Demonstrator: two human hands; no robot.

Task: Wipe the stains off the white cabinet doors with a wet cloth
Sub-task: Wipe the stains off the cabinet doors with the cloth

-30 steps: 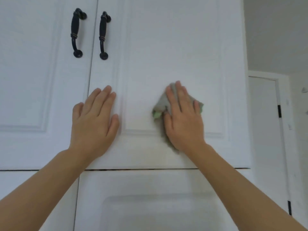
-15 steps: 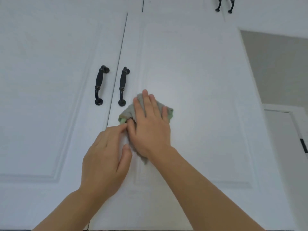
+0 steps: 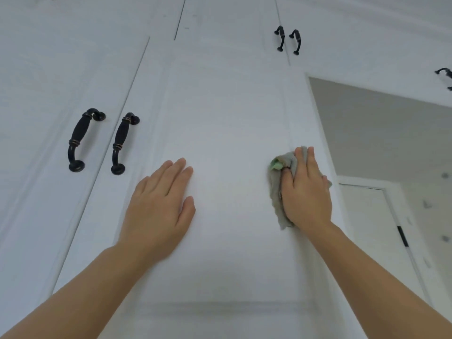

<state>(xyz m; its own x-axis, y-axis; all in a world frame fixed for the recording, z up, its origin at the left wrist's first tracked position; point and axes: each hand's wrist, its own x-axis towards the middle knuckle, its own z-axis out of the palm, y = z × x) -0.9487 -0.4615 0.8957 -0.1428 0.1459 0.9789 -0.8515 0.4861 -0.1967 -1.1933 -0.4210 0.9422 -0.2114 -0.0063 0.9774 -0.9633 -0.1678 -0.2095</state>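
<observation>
The white cabinet door [image 3: 225, 118] fills the middle of the view. My right hand [image 3: 305, 192] presses a crumpled grey-green cloth [image 3: 277, 189] flat against the door's right stile, fingers straight and pointing up; the thumb lies against a fold of the cloth. My left hand [image 3: 161, 204] rests flat on the door's recessed panel, fingers straight, holding nothing, well left of the cloth. I cannot make out any stains on the door.
Two black handles [image 3: 80, 140] [image 3: 123, 143] flank the seam to the neighbouring left door [image 3: 49, 106]. Upper cabinets carry another handle pair [image 3: 287, 40]. To the right are a grey wall [image 3: 381, 133] and a white room door [image 3: 371, 228].
My right hand slid the cloth from beside the handles across the panel to the door's right edge. My left hand stayed flat on the door. The view tilted further upward.
</observation>
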